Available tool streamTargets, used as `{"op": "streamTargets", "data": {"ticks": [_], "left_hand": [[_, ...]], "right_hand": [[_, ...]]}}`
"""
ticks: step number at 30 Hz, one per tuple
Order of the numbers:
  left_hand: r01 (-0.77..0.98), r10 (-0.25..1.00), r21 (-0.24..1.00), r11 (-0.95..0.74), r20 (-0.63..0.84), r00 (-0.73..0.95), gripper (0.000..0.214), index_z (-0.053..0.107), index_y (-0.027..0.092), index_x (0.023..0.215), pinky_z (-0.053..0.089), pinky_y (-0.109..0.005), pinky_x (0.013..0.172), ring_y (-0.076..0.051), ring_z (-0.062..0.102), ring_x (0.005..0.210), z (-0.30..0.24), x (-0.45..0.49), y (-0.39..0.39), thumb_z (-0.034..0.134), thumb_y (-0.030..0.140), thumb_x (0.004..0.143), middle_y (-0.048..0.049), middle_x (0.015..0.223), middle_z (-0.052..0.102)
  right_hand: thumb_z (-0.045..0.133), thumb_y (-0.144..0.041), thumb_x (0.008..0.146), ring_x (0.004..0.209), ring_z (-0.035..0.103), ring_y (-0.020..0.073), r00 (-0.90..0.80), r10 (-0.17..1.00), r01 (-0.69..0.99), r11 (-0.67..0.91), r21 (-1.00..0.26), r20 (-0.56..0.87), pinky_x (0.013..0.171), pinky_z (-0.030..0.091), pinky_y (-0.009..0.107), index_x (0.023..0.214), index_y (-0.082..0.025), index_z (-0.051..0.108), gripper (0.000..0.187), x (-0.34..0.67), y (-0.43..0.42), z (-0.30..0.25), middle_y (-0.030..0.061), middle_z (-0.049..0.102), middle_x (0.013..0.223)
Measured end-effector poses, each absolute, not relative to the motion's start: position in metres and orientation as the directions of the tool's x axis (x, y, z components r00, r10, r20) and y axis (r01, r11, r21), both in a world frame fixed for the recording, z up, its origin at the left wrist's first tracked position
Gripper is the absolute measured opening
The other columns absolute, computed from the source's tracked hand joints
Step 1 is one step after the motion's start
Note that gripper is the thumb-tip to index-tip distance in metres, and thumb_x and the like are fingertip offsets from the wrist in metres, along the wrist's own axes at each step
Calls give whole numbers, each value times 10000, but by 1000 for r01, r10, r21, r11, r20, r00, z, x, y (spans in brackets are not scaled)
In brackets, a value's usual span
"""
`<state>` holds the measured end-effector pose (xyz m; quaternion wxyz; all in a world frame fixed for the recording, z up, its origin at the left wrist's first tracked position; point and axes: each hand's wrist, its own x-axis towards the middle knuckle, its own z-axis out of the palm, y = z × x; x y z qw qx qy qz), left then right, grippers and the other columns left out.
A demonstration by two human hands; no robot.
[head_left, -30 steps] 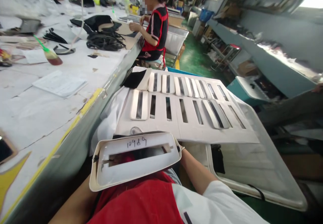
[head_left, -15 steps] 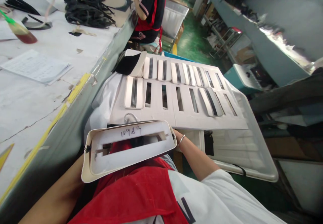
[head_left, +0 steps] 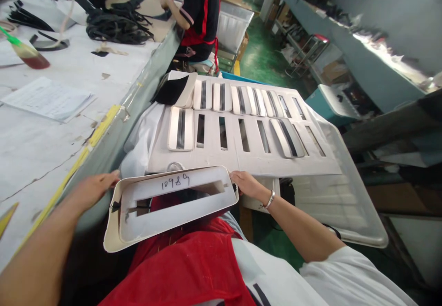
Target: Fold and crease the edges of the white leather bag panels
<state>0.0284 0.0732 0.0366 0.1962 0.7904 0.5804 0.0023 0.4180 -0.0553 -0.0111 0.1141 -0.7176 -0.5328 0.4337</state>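
Observation:
A cream slotted frame piece marked with handwritten digits rests over my red apron. My left hand grips its left end and my right hand grips its right end, a bracelet on that wrist. Just beyond lies a white board with two rows of narrow slots, several holding similar cream pieces. A black fabric piece sits at the board's far left corner.
A long white worktable with a yellow-taped edge runs along my left, carrying papers, a glue brush and black straps. A co-worker in black and red works further along. A clear plastic bin sits under the board.
Both my hands have come out from beneath the frame and now hold its two ends. The view has tilted down slightly.

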Motion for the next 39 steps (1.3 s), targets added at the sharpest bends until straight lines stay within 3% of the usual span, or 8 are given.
{"op": "streamTargets", "data": {"ticks": [3, 5, 9, 16, 24, 31, 34, 39], "left_hand": [[850, 838, 269, -453, -194, 509, 451, 545, 187, 1178, 399, -389, 1004, -239, 528, 1148, 50, 86, 84, 319, 487, 929, -45, 1246, 592], [676, 632, 285, -680, -238, 737, 567, 470, 162, 1305, 365, -365, 1032, -257, 475, 1233, 47, 146, 86, 394, 534, 885, -98, 1356, 519], [489, 320, 280, -826, -481, 816, 507, 667, 144, 1037, 458, -322, 854, -245, 631, 996, 23, 237, 94, 293, 468, 924, -125, 1078, 688], [383, 336, 67, -921, -359, 871, 466, 690, 135, 890, 465, -319, 665, -265, 665, 864, 14, 250, 105, 292, 371, 951, -133, 926, 709], [142, 134, 29, -989, -188, 973, 435, 659, 115, 871, 463, -319, 639, -242, 663, 802, 15, 230, 95, 294, 332, 967, -124, 826, 684], [240, 206, 115, -964, -249, 946, 458, 667, 122, 865, 452, -288, 661, -223, 649, 827, 20, 230, 85, 300, 379, 961, -124, 854, 683], [386, 292, 208, -899, -371, 881, 482, 682, 148, 867, 445, -275, 692, -220, 644, 840, 33, 232, 86, 322, 460, 936, -103, 887, 695], [679, 591, 381, -627, -336, 734, 598, 645, 195, 1055, 430, -305, 847, -226, 599, 975, 66, 156, 103, 295, 639, 862, -50, 1060, 664]], "right_hand": [[291, -282, 953, 623, 582, 139, 95, 897, 770, -342, -540, -432, 575, 426, 231, 737, -147, 544, 358, 415, -54, -7, 68, 624, 704], [302, -245, 949, 725, 602, 160, 106, 912, 826, -303, -475, -397, 652, 417, 248, 710, -144, 554, 362, 412, -52, -3, 93, 645, 749], [319, -239, 949, 766, 626, 198, 116, 919, 896, -260, -360, -376, 699, 406, 290, 736, -130, 584, 358, 409, -51, 2, 129, 666, 783], [287, -237, 974, 803, 644, 197, 72, 926, 981, -134, -143, -370, 708, 420, 287, 848, -125, 594, 351, 412, -49, 12, 116, 673, 845], [284, -231, 979, 808, 629, 192, 83, 920, 993, -109, -45, -383, 670, 406, 266, 911, -134, 585, 324, 400, -59, 25, 106, 648, 867], [174, -489, 982, 599, 597, 146, 56, 870, 828, -314, -464, -490, 587, 389, 234, 840, -136, 606, 575, 406, -71, 30, 58, 643, 674], [302, -454, 964, 539, 580, 155, 99, 813, 886, -335, -322, -574, 559, 377, 245, 811, -122, 616, 482, 401, -78, 32, 61, 622, 604], [354, -139, 917, 691, 642, 202, -57, 833, 996, 13, -85, -551, 581, 409, 264, 881, -96, 618, 269, 384, -87, 31, 151, 656, 828]]}}
